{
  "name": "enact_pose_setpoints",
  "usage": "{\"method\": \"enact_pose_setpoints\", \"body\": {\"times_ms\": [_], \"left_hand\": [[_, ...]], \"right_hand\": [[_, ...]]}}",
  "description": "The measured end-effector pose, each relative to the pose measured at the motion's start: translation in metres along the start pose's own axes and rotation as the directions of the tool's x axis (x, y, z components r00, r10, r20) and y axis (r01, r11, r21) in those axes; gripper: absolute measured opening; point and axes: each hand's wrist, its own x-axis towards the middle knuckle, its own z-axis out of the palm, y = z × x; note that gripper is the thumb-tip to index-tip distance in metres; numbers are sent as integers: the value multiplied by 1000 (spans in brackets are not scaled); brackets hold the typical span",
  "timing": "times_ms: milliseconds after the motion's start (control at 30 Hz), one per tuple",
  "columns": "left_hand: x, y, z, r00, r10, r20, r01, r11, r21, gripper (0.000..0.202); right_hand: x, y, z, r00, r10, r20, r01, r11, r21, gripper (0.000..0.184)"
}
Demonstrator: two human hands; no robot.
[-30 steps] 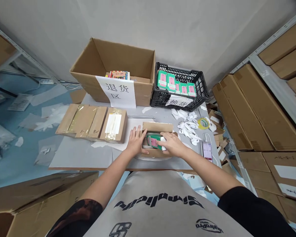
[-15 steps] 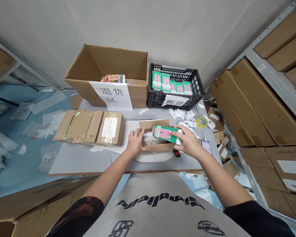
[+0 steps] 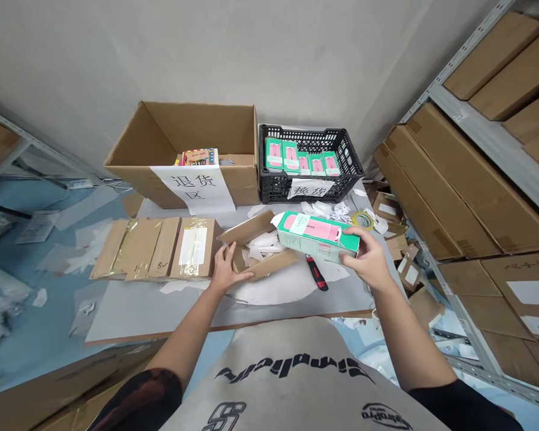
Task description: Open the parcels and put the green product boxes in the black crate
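My right hand (image 3: 367, 260) grips the right end of a green and pink product box (image 3: 314, 233), held tilted above the table with its printed face up. My left hand (image 3: 227, 268) is closed on the left end of an open cardboard box (image 3: 272, 263), thumb at the near wall and fingers at the far side. White paper packing (image 3: 265, 244) shows inside that carton. The product box covers part of its right end. A red and black utility knife (image 3: 317, 273) lies on the table below the product box.
Several taped cartons (image 3: 195, 248) stand at left. Behind are a large open cardboard box (image 3: 247, 185) with a paper sign and a black crate (image 3: 273, 188) holding similar green and pink boxes. Crumpled paper and a tape roll (image 3: 363, 220) lie right. Shelves of cartons (image 3: 422, 173) flank the table.
My right hand has lifted the product box out of the carton, up and to the right. The carton has turned and shifted left with my left hand. The utility knife is now uncovered.
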Motion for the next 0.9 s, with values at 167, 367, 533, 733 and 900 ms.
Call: {"method": "enact_pose_setpoints", "body": {"times_ms": [167, 367, 533, 733, 900], "left_hand": [[45, 14, 0, 998, 58, 34, -61, 994, 87, 109], [140, 37, -16, 956, 244, 163, -268, 952, 149, 86], [119, 68, -48, 978, 204, -43, -203, 978, 40, 56], [3, 112, -23, 939, -304, 162, 326, 630, -705, 48], [-44, 118, 36, 774, -346, 531, 595, 110, -796, 45]], "right_hand": [[10, 7, 2, 997, 75, -27, -72, 993, 96, 44], [1, 56, 20, 953, 302, 36, -297, 897, 326, 47], [-12, 77, 35, 942, 324, 81, -332, 880, 341, 47], [-17, 54, 46, 954, 89, 285, -146, 972, 184, 47], [-19, 32, 65, 847, 20, 531, -3, 999, -32, 64]]}}
